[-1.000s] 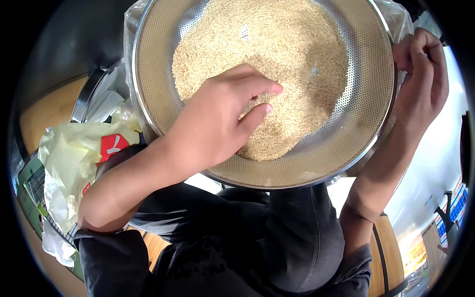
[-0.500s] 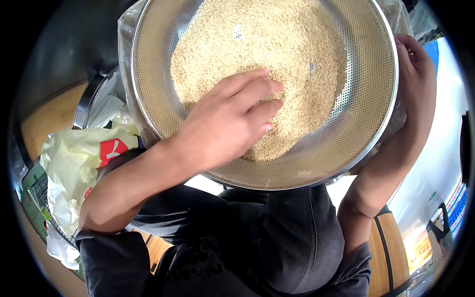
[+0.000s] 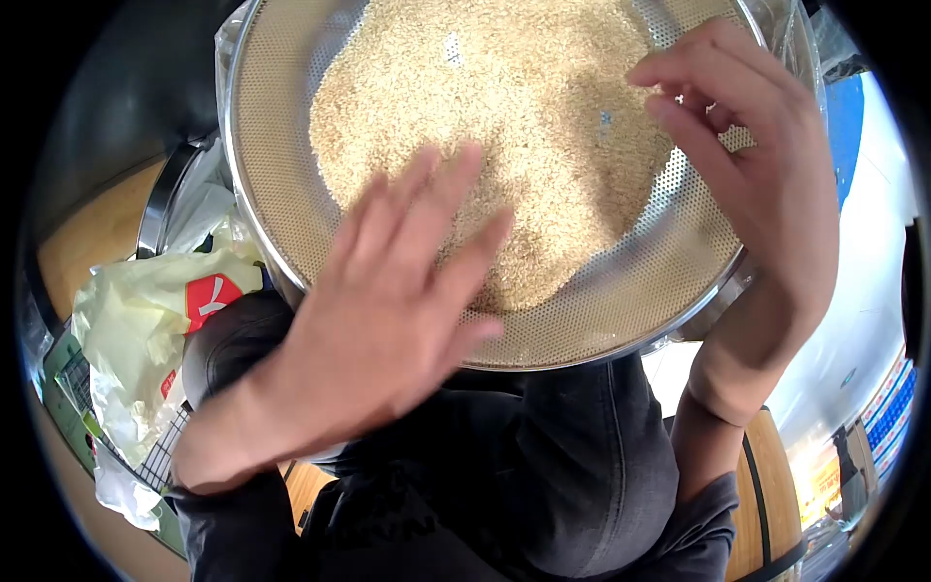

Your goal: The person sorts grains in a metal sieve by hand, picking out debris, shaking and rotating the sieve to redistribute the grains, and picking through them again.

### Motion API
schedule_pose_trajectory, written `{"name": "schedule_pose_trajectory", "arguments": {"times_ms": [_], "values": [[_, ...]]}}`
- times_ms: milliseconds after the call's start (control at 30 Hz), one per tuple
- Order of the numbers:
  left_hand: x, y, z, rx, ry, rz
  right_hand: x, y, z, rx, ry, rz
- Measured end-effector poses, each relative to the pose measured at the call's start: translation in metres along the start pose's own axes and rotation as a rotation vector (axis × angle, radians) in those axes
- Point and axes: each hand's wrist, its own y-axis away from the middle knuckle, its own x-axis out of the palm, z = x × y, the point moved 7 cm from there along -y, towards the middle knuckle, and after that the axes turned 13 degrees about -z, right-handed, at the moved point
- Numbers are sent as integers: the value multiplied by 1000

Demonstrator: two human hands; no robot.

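Note:
A wide round metal sieve (image 3: 272, 126) with a perforated wall sits above my lap. Inside it lies a layer of pale golden grains (image 3: 524, 107), like brown rice, with small gaps where the mesh shows through. My left hand (image 3: 388, 272), slightly blurred, hovers at the near left part of the grains, fingers spread and holding nothing visible. Over the right side of the sieve, my right hand (image 3: 756, 145) hangs with bent fingers; its thumb and index fingertips are a little apart, and I see nothing between them.
Clear plastic (image 3: 790, 48) lies around the sieve's outside. On the left are a pale yellow plastic bag (image 3: 136, 320) with a red logo, a wire rack (image 3: 160, 456) and a round metal rim (image 3: 160, 199). A wooden surface (image 3: 771, 475) shows at lower right.
My right hand has let go of the sieve's right rim and come in over the grains. My left hand has lifted off the grains, moved left and spread its fingers. The sieve has shifted slightly left.

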Motion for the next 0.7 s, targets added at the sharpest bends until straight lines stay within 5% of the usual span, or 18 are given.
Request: {"name": "schedule_pose_trajectory", "arguments": {"times_ms": [100, 200, 267, 500, 700], "values": [[9, 25, -29, 42, 280, 158, 6, 3, 6, 71, -216, -71], [38, 40, -41, 88, 317, 218, 29, 4, 11, 56, 91, 229], [49, 46, -43, 201, -30, 156, 38, 14, 7, 116, -117, 142], [52, 40, -47, 192, -60, 158, 59, 21, -10, 32, 128, 316], [48, 43, -48, 166, -56, 174, 58, 9, -4, 274, 184, 414]]}}
